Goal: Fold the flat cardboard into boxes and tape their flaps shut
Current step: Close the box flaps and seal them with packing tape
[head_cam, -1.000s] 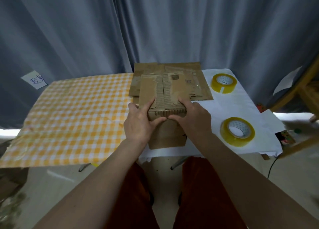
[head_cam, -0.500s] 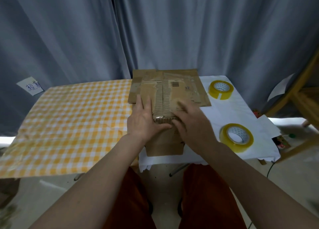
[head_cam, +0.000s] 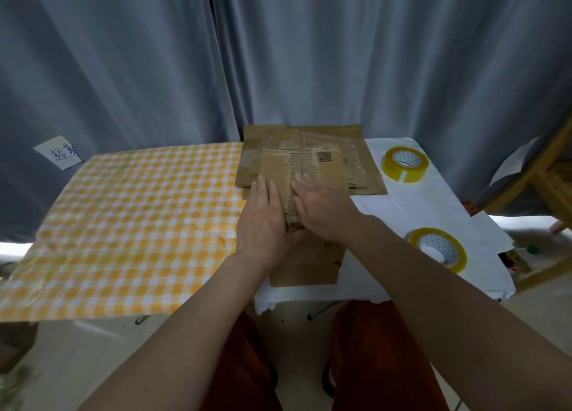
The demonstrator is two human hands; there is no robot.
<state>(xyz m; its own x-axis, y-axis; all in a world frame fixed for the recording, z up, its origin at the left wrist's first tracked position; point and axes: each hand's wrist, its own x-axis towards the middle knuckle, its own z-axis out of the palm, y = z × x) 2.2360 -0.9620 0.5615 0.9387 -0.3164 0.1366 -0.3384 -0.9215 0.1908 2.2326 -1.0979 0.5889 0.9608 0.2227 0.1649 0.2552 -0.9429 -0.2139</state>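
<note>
- Head view: grey curtains (head_cam: 309,54) hang across the whole background behind the work surface.
- Yellow checked cloth (head_cam: 130,224) covers the left part of the table; a white cloth (head_cam: 411,212) covers the right part.
- Stack of flat cardboard (head_cam: 356,150) lies at the far middle of the table, across the seam between the two cloths.
- Folded cardboard piece (head_cam: 309,265) lies on the near side of the stack and reaches to the front edge of the white cloth; a barcode label (head_cam: 325,156) shows on its upper face.
- Left hand (head_cam: 263,224) lies flat on the folded piece, fingers straight and pressed down, grasping nothing.
- Right hand (head_cam: 322,206) lies just beside it, palm down, fingers extended on the same piece, also unclenched.
- Near tape roll (head_cam: 438,249) rests on the white cloth to the right of the right forearm.
- Far tape roll (head_cam: 404,164) rests just beside the stack's right edge.
- Paper note (head_cam: 58,152) with handwriting is fixed to the curtain at far left.
</note>
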